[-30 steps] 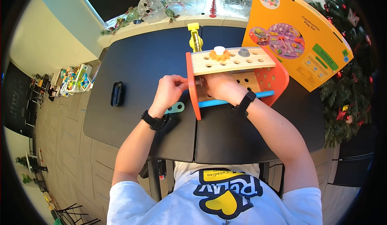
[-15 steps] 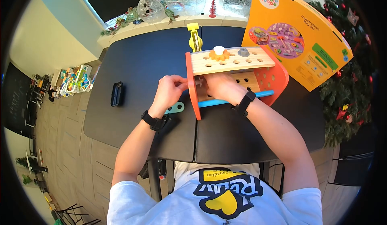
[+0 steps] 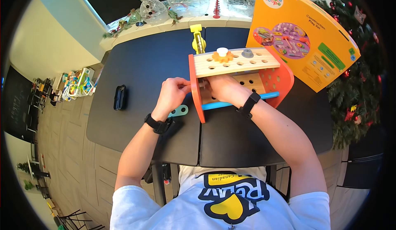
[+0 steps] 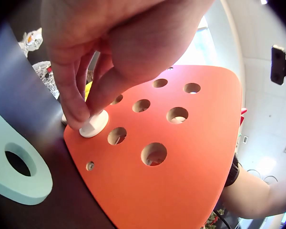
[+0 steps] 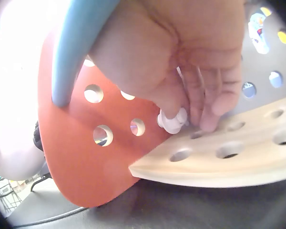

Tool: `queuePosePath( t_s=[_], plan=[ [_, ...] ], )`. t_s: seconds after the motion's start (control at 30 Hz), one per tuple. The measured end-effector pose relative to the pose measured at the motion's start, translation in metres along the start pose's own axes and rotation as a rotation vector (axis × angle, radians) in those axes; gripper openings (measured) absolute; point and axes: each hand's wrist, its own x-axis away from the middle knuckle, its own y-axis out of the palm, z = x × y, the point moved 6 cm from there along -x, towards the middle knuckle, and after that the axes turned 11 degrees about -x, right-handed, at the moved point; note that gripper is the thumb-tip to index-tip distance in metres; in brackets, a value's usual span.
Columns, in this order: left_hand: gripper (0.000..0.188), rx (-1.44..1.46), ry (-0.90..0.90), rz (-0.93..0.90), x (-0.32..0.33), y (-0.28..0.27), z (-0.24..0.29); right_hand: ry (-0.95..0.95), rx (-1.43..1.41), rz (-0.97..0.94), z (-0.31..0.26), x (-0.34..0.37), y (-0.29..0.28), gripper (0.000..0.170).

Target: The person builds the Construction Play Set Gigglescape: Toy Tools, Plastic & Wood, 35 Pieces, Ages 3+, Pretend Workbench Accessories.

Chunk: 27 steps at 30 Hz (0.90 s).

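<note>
The toy workbench has red side panels (image 4: 200, 157) with holes, wooden boards (image 3: 231, 66) and a blue bar (image 3: 218, 105). Outside the left panel, the left hand (image 3: 172, 93) pinches a white bolt head (image 4: 95, 125) between thumb and fingertips, flat against the panel near its edge. The right hand (image 3: 227, 89) reaches inside beneath the top board; its thumb and fingers hold a white piece (image 5: 172, 121) at the inner face of that panel. An orange gear (image 3: 223, 56) with a white cap and a grey nut (image 3: 247, 53) sit on top.
A teal strip with holes (image 3: 179, 110) lies by the left wrist. Farther left is a black tray (image 3: 120, 97). Behind the bench are a yellow toy tool (image 3: 198, 40) and, at right, a large orange box (image 3: 305, 32). A table seam (image 3: 200, 143) runs toward the person.
The head view has shifted very slightly. Both hands keep their places and holds at the left panel.
</note>
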Motion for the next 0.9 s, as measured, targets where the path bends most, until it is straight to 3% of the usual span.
queuePosePath(
  t_s=[0.17,0.27,0.37,0.47,0.57,0.9],
  plan=[
    [0.022,0.02,-0.007,0.009,-0.001,0.003,-0.005,0.055,0.139,-0.044,0.004,-0.004,0.006,0.031],
    [0.022,0.036,0.008,0.017,-0.002,0.004,-0.009,-0.08,0.081,0.079,-0.01,0.002,0.001,0.031],
    [0.022,0.022,0.014,0.021,-0.001,0.002,-0.005,-0.113,0.058,0.068,-0.02,0.006,-0.002,0.03],
    [0.022,0.019,0.018,0.024,-0.001,0.003,-0.006,0.048,-0.091,-0.011,-0.009,0.002,-0.002,0.028],
    [0.021,0.017,0.02,0.027,0.0,0.003,-0.004,-0.027,-0.081,0.021,-0.005,-0.001,-0.001,0.025],
    [0.02,0.012,0.012,0.028,0.001,0.003,-0.006,0.042,0.124,-0.07,-0.015,-0.001,-0.001,0.03]
  ],
)
